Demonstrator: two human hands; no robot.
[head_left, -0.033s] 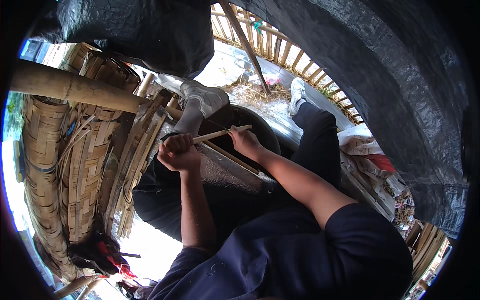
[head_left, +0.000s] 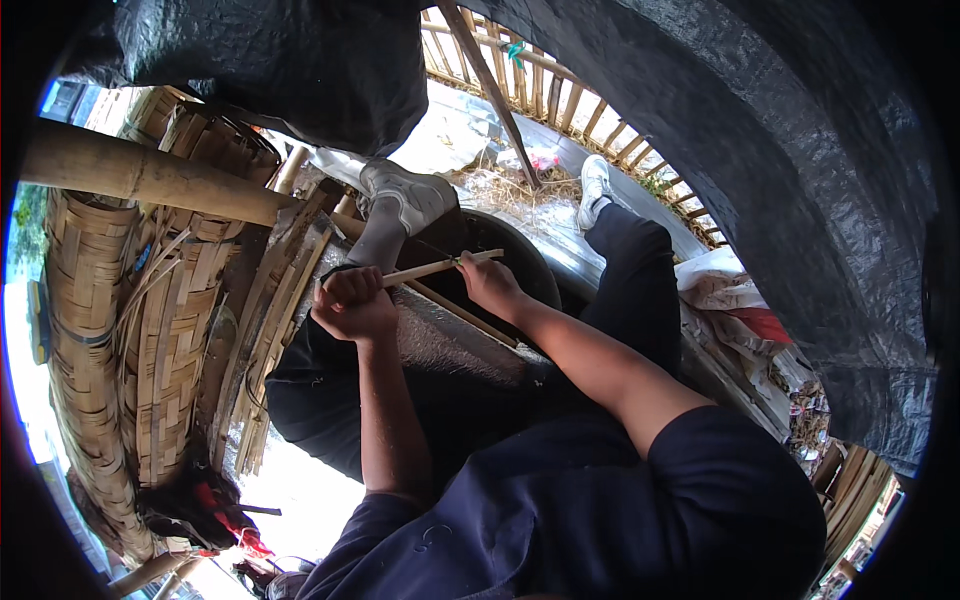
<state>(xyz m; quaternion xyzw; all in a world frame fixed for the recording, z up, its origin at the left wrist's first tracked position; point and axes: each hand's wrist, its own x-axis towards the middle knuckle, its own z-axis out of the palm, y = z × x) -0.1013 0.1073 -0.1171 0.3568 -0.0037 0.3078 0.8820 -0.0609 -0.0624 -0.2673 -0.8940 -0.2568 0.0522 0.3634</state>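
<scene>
A pale, slender wooden stick (head_left: 425, 270) runs at a slight upward slant between my two hands. My left hand (head_left: 355, 305) is closed in a fist around its left end, beside my bent left knee. Near the other end my right hand (head_left: 490, 286) is closed at the stick, thumb and fingers pressed on it, and the tip pokes out past them. A tiny dark green bit shows by the right thumb; I cannot make out what it is. Beneath the hands, a thin bamboo strip (head_left: 465, 314) lies slanting across my lap area.
Behind the hands sits a dark round basin (head_left: 535, 262). A thick bamboo pole (head_left: 150, 180) and rolled woven bamboo mats (head_left: 85, 310) stand at the left. Black plastic sheeting (head_left: 790, 150) hangs at the upper right, and a slatted bamboo fence (head_left: 560, 88) lies beyond.
My left hand has shifted very slightly left, with the stick's visible part a touch longer beside it. My right hand stays nearly in place.
</scene>
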